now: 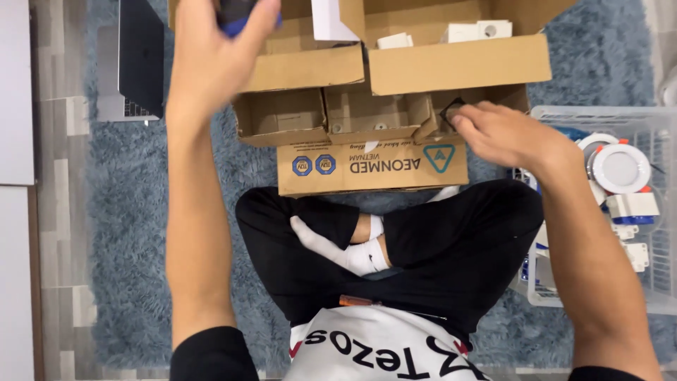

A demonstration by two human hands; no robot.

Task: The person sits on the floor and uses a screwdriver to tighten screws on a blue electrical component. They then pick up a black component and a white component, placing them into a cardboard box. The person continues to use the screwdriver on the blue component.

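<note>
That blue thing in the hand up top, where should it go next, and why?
Probably down into the cardboard box just below it. The left hand holds the blue and dark object above the box's open flaps, while the right hand touches the box's right edge, as if steadying it. What the object is cannot be told.

Tight quarters in front of the crossed legs, open rug at the sides.

The cardboard box (374,166) blocks twelve o'clock, its raised flaps (458,63) walling the compartments; the left hand (215,49) hangs over them at eleven, the right hand (504,134) at one. A white basket (635,116) crowds three o'clock, a laptop (137,60) sits at ten. Bare blue rug (141,233) lies free at nine.
</note>
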